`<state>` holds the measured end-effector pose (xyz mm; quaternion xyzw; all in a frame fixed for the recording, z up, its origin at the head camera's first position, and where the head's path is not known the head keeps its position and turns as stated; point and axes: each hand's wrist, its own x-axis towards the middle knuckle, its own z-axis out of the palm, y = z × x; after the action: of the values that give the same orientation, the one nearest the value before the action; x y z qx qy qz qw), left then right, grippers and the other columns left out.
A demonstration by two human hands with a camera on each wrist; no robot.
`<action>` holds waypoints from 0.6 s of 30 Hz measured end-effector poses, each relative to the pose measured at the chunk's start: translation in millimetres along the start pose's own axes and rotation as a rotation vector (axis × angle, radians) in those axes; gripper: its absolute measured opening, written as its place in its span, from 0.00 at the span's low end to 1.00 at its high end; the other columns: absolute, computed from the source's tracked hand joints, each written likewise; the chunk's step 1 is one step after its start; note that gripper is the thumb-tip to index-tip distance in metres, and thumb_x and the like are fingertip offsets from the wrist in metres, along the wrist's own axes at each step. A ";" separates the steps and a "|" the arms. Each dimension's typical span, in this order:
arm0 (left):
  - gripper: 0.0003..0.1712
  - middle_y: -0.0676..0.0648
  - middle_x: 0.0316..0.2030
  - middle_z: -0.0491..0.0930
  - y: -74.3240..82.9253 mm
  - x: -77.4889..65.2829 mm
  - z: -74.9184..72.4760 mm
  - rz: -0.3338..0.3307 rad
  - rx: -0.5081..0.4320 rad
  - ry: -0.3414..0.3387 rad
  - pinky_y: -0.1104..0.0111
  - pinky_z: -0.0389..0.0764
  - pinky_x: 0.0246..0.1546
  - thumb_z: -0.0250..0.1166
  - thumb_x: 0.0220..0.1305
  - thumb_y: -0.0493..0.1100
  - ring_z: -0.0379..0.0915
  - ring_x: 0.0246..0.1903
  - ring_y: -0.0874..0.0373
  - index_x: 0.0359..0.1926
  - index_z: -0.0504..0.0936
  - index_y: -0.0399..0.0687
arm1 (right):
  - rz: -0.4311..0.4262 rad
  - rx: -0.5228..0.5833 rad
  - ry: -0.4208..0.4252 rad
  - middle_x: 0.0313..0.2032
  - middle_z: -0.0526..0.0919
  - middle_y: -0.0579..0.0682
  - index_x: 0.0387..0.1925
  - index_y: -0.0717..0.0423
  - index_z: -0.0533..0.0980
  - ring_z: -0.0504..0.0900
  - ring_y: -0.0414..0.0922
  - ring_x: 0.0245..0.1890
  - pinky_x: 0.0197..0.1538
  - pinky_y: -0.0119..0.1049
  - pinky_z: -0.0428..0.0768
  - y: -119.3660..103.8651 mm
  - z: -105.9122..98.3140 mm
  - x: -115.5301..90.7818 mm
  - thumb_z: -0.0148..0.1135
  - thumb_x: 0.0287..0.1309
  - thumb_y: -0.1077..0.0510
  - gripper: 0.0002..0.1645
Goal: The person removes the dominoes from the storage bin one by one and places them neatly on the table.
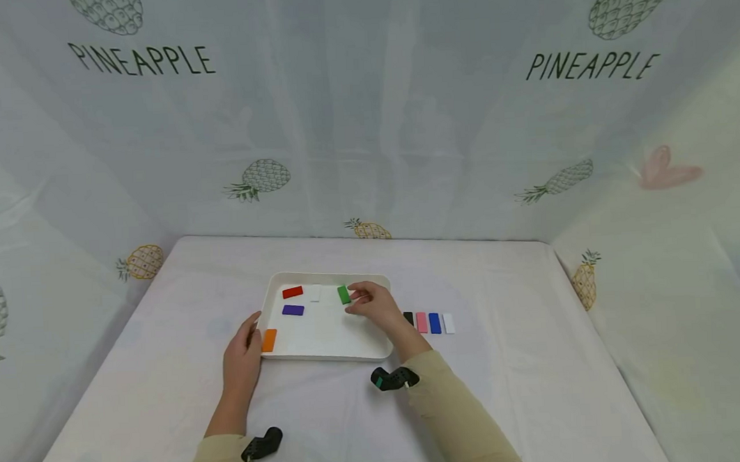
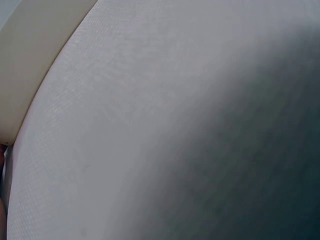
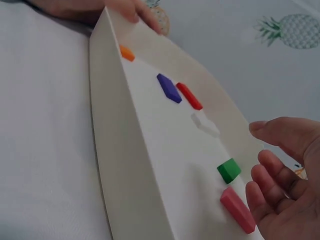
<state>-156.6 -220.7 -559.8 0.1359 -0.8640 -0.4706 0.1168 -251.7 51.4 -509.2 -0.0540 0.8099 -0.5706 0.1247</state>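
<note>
A shallow white tray (image 1: 326, 352) lies on the table. My left hand (image 1: 241, 360) grips its left rim; fingertips (image 3: 150, 19) show over that wall in the right wrist view. My right hand (image 1: 377, 307) hovers over the tray's right part, thumb and fingers apart, holding nothing. Close to it are a green block (image 1: 344, 294) and a pink block (image 3: 238, 210), the latter hidden under the hand in the head view. Farther left in the tray lie a white block (image 1: 315, 294), a red block (image 1: 293, 292), a purple block (image 1: 293, 310) and an orange block (image 1: 269, 340).
Right of the tray, a row on the cloth holds a black block (image 1: 409, 319), another pink block (image 1: 421, 322), a blue block (image 1: 435, 323) and another white block (image 1: 449, 324). Pineapple-print curtains (image 1: 352, 120) surround the table. The left wrist view shows mostly cloth and a dark blur.
</note>
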 end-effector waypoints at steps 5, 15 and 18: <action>0.25 0.39 0.59 0.74 0.7 -0.1 -0.5 -0.013 0.010 -0.007 0.49 0.71 0.57 0.45 0.75 0.46 0.70 0.54 0.45 0.70 0.67 0.51 | 0.012 -0.036 0.007 0.40 0.80 0.50 0.55 0.55 0.78 0.75 0.45 0.39 0.40 0.34 0.77 3.2 4.5 8.3 0.73 0.50 0.64 0.28; 0.25 0.38 0.60 0.73 0.4 0.5 -0.3 -0.019 0.009 -0.007 0.49 0.71 0.58 0.45 0.76 0.47 0.69 0.54 0.45 0.70 0.67 0.51 | 0.017 -0.100 0.017 0.36 0.79 0.49 0.53 0.58 0.79 0.74 0.44 0.36 0.38 0.32 0.76 7.3 12.8 24.9 0.74 0.49 0.65 0.26; 0.25 0.38 0.59 0.74 2.0 -0.2 -0.4 -0.014 0.008 -0.001 0.49 0.71 0.57 0.45 0.75 0.46 0.70 0.54 0.45 0.69 0.68 0.50 | 0.038 -0.115 0.026 0.36 0.78 0.48 0.53 0.56 0.79 0.73 0.43 0.34 0.36 0.31 0.75 9.0 13.3 28.6 0.74 0.48 0.65 0.27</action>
<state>-156.5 -219.9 -557.9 0.1421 -0.8649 -0.4681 0.1125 -275.3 35.8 -525.9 -0.0381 0.8439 -0.5211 0.1219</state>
